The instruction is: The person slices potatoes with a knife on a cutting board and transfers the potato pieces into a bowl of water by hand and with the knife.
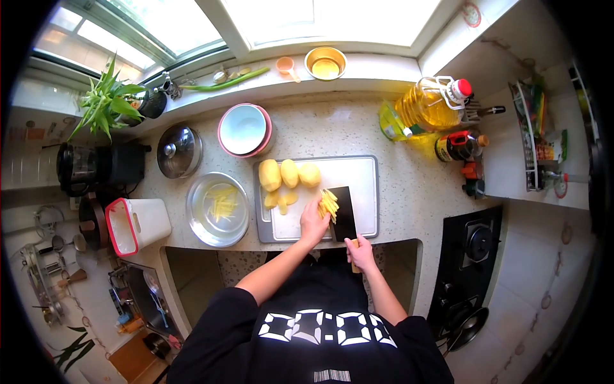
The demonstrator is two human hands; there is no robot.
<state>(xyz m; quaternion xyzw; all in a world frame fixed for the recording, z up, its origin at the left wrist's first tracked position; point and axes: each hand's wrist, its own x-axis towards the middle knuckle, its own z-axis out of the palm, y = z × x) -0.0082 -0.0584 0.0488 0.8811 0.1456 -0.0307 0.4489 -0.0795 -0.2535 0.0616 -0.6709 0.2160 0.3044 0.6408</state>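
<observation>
My right hand (361, 251) grips the wooden handle of a cleaver (345, 214), whose dark broad blade lies over the right half of the cutting board (369, 168). At the blade's left side is a bunch of pale yellow potato strips (329, 203). My left hand (313, 222) holds the strips against the blade, fingers curled round them. Several peeled potatoes (290, 173) and smaller potato pieces (283, 201) sit on the board's left side. Left of the board, more strips (222, 203) lie in a clear bowl (198, 229).
Nested bowls (243, 130) stand behind the board, beside a lidded pot (179, 152). An oil jug (428, 105) and a dark sauce bottle (455, 146) are at back right. A stove (470, 256) is on the right, and a red-rimmed white bin (150, 224) on the left.
</observation>
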